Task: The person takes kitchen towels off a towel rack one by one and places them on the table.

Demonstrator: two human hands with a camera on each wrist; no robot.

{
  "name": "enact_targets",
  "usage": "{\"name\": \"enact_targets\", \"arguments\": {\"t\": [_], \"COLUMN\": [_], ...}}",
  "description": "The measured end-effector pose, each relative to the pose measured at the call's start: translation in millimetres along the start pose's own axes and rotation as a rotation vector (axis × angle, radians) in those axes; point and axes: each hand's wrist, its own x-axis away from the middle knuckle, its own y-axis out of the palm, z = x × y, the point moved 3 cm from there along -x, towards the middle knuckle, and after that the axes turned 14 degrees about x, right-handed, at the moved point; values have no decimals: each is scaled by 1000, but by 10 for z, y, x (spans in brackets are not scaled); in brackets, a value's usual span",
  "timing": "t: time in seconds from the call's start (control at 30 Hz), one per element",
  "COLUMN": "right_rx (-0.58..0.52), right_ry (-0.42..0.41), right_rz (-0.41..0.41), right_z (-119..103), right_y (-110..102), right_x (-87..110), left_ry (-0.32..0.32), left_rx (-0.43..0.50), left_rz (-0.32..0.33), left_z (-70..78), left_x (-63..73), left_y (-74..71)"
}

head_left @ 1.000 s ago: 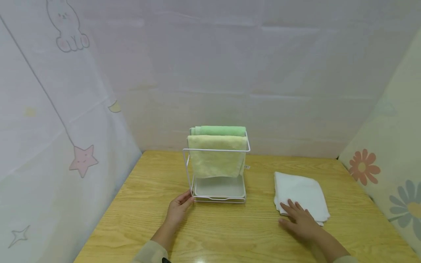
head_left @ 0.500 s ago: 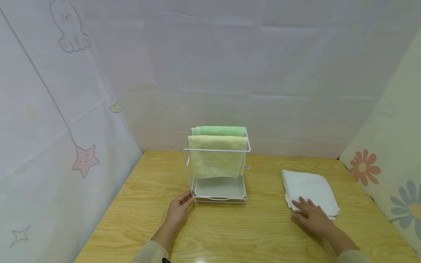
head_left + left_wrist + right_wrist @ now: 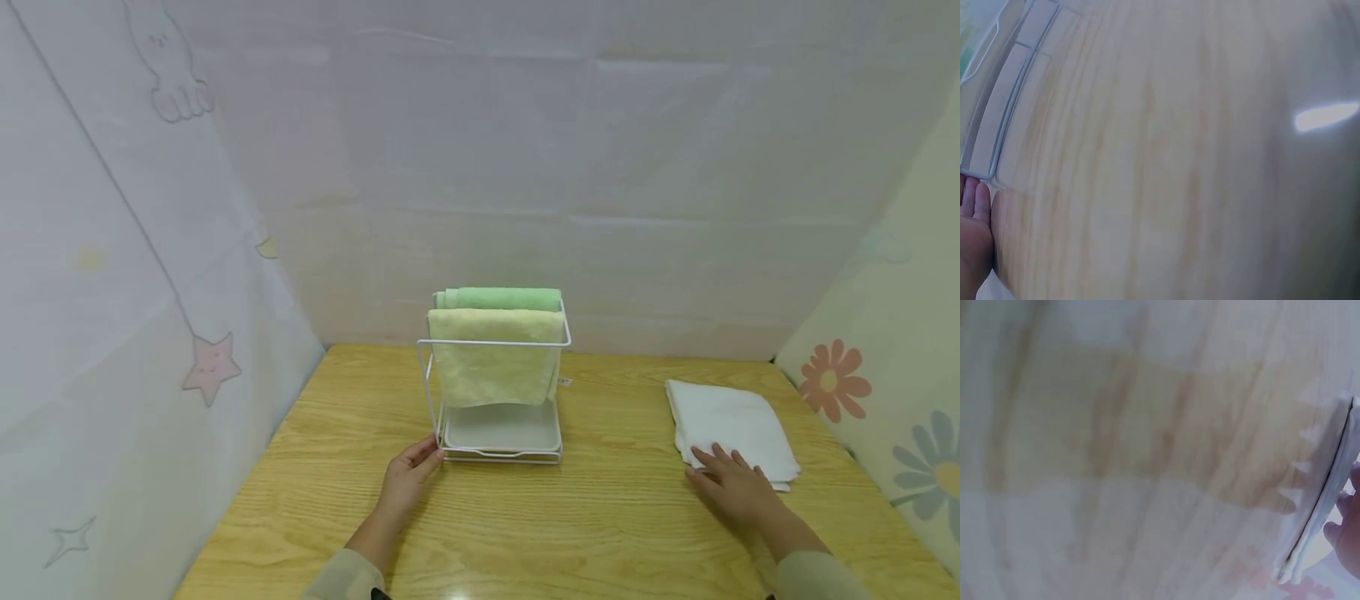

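Note:
A white wire rack (image 3: 495,342) stands upright mid-table, with a folded yellow towel (image 3: 495,358) and a folded green towel (image 3: 510,298) behind it hung over its bars. A pale tray (image 3: 502,427) fills its base. My left hand (image 3: 405,477) pinches the rack's near left lower corner between thumb and fingers; the fingers (image 3: 980,199) also show there in the left wrist view. To the right, a folded white towel (image 3: 731,421) lies flat. My right hand (image 3: 738,492) rests on its near edge, fingers spread and fairly straight; the right wrist view shows the towel's layered edge (image 3: 1325,500).
The wooden table (image 3: 600,533) runs back to a pale cloth backdrop (image 3: 480,167). Printed cloth walls close in the left and right sides. A small white tag (image 3: 565,382) shows beside the rack.
The white towel has slid right and slightly away from me, with my right hand moving along on it. My left hand and the rack have stayed in place.

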Motion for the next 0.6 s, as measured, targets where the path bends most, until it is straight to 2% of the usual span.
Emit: {"name": "enact_targets", "arguments": {"t": [0.3,0.53,0.6], "right_rx": [0,68,33], "right_ry": [73,139,172], "right_rz": [-105,-188,-235], "right_z": [139,165,158], "right_y": [-56,-124,-122], "right_x": [-67,-99,-112], "left_ry": [1,22,28], "left_rx": [-12,-7,-2], "left_rz": [3,-6,-8], "left_z": [8,28,28], "left_x": [5,33,35], "left_y": [4,20,21]}}
